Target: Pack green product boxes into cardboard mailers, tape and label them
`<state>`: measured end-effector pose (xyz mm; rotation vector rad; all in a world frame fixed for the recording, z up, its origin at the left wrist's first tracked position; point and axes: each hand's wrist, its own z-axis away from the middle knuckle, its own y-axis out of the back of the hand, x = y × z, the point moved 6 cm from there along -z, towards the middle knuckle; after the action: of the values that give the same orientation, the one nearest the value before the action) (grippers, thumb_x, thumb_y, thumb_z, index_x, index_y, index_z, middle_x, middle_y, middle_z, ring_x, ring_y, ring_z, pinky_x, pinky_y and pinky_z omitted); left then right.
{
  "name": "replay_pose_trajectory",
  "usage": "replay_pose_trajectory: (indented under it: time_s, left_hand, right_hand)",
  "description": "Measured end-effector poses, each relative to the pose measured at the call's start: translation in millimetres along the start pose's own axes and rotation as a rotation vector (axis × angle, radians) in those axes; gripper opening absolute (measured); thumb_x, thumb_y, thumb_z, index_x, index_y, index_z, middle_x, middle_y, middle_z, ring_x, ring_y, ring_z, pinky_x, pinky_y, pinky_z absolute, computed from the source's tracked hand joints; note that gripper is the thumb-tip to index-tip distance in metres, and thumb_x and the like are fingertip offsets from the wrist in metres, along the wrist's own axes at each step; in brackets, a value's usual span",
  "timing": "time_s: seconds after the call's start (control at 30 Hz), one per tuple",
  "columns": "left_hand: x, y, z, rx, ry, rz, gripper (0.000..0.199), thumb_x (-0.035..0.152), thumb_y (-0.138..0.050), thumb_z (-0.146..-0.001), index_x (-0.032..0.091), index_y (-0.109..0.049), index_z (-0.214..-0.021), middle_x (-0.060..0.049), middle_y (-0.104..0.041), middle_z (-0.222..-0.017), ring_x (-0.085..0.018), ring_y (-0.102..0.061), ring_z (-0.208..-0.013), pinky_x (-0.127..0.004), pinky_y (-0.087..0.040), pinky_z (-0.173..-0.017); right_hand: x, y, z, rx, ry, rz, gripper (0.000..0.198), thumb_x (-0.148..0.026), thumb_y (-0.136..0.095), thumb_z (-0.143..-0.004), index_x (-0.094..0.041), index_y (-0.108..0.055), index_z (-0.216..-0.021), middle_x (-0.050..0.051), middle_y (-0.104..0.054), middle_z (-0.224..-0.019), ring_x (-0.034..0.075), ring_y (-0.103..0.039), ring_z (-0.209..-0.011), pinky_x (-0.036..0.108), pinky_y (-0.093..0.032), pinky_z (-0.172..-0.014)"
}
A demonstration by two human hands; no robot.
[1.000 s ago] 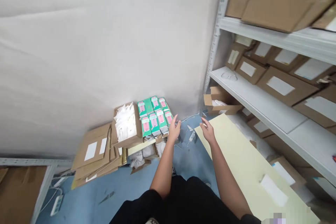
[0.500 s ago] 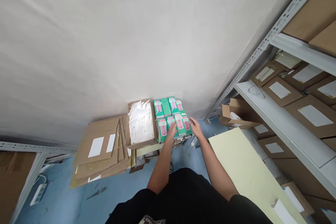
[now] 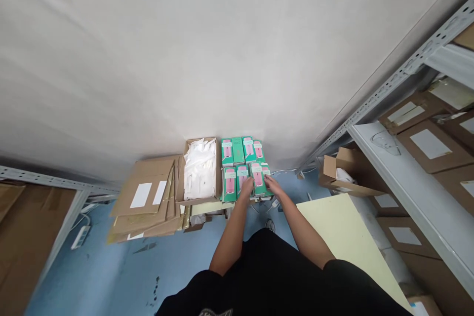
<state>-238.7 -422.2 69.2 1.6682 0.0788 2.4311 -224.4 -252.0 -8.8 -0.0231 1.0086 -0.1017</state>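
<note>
Several green boxes with pink pictures and pale labels stand in two rows by the wall; a plain green box (image 3: 237, 150) is among those in the back row. One green box (image 3: 258, 174) in the front row sits slightly higher than its neighbours, between my hands. My left hand (image 3: 246, 189) presses its curled fingers against the near left side of it. From the right, my right hand (image 3: 273, 186) has its fingers on the same box's right edge. The fingertips are partly hidden by the box.
An open carton (image 3: 181, 192) of white packets adjoins the green boxes on the left, beside stacked flattened cardboard (image 3: 151, 173). At right are a pale yellow tabletop (image 3: 344, 232), an open carton (image 3: 329, 168) and a metal shelf (image 3: 407, 173) with cartons. A power strip (image 3: 80, 237) lies on the blue floor.
My right hand has moved left and in against the raised green box, and my left hand has closed in at its near left side. The view has shifted a little.
</note>
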Motion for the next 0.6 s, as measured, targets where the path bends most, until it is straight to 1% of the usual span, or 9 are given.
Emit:
replay_pose_trajectory:
  time_s: [0.1, 0.17, 0.23, 0.3, 0.37, 0.47, 0.53, 0.6]
  left_hand:
    - [-6.7, 0.2, -2.6, 0.052, 0.058, -0.077, 0.015, 0.031, -0.063, -0.083, 0.019, -0.067, -0.075, -0.007, -0.07, -0.078, -0.025, -0.065, -0.091, -0.034, -0.05, -0.085]
    - [-10.9, 0.7, -1.9, 0.08, 0.077, -0.122, 0.013, 0.025, -0.059, -0.082, 0.019, -0.065, -0.072, -0.005, -0.068, -0.074, -0.024, -0.064, -0.089, -0.034, -0.049, -0.085]
    - [-13.8, 1.4, 0.0, 0.1, 0.075, -0.157, 0.013, 0.019, -0.056, -0.081, 0.019, -0.066, -0.073, -0.004, -0.068, -0.075, -0.024, -0.063, -0.089, -0.034, -0.048, -0.087]
    - [-14.9, 2.7, 2.4, 0.119, 0.053, -0.18, 0.014, 0.016, -0.057, -0.078, 0.018, -0.071, -0.08, -0.004, -0.071, -0.082, -0.024, -0.063, -0.093, -0.035, -0.047, -0.091]
    - [-15.1, 5.0, 4.6, 0.139, 0.023, -0.192, 0.024, 0.014, -0.062, -0.074, 0.016, -0.075, -0.094, -0.006, -0.074, -0.095, -0.025, -0.063, -0.103, -0.036, -0.046, -0.097]
    - [-14.9, 9.5, 6.3, 0.161, -0.052, -0.151, 0.049, 0.01, -0.068, -0.065, 0.016, -0.077, -0.113, -0.008, -0.074, -0.115, -0.028, -0.062, -0.118, -0.037, -0.044, -0.105]
    - [-15.7, 12.9, 6.7, 0.163, -0.089, -0.101, 0.062, 0.007, -0.07, -0.061, 0.016, -0.076, -0.122, -0.01, -0.072, -0.123, -0.029, -0.061, -0.122, -0.039, -0.045, -0.108]
    - [-16.4, 16.7, 7.2, 0.157, -0.106, -0.055, 0.069, 0.007, -0.07, -0.059, 0.015, -0.074, -0.128, -0.01, -0.072, -0.128, -0.03, -0.062, -0.123, -0.041, -0.046, -0.109]
  right_hand:
    - [5.0, -9.0, -6.4, -0.078, 0.035, -0.04, 0.05, -0.041, -0.072, -0.076, -0.029, -0.074, -0.124, 0.002, -0.076, -0.124, 0.027, -0.07, -0.107, 0.039, -0.059, -0.088]
    - [8.6, -13.6, -8.0, -0.104, 0.03, -0.064, 0.052, -0.037, -0.07, -0.073, -0.029, -0.073, -0.124, 0.001, -0.077, -0.122, 0.027, -0.071, -0.104, 0.039, -0.059, -0.086]
    - [10.6, -17.8, -7.5, -0.115, 0.032, -0.101, 0.057, -0.033, -0.069, -0.07, -0.028, -0.071, -0.126, 0.002, -0.077, -0.121, 0.026, -0.071, -0.103, 0.039, -0.059, -0.085]
    - [8.3, -21.3, -5.6, -0.115, 0.08, -0.137, 0.062, -0.03, -0.07, -0.067, -0.027, -0.07, -0.128, 0.004, -0.077, -0.121, 0.027, -0.071, -0.105, 0.04, -0.058, -0.087]
    - [3.3, -23.5, -3.5, -0.109, 0.14, -0.147, 0.065, -0.028, -0.071, -0.064, -0.025, -0.07, -0.129, 0.006, -0.077, -0.119, 0.028, -0.07, -0.108, 0.041, -0.057, -0.091]
    - [-6.3, -23.8, -1.7, -0.089, 0.199, -0.117, 0.069, -0.028, -0.074, -0.063, -0.023, -0.069, -0.131, 0.008, -0.078, -0.117, 0.028, -0.07, -0.109, 0.043, -0.056, -0.094]
    - [-13.2, -22.7, -0.4, -0.073, 0.219, -0.1, 0.07, -0.029, -0.075, -0.062, -0.023, -0.069, -0.132, 0.008, -0.078, -0.117, 0.029, -0.071, -0.109, 0.044, -0.057, -0.094]
    - [-19.4, -22.2, 2.3, -0.055, 0.225, -0.093, 0.073, -0.031, -0.077, -0.061, -0.022, -0.068, -0.133, 0.009, -0.078, -0.118, 0.03, -0.071, -0.109, 0.045, -0.057, -0.093]
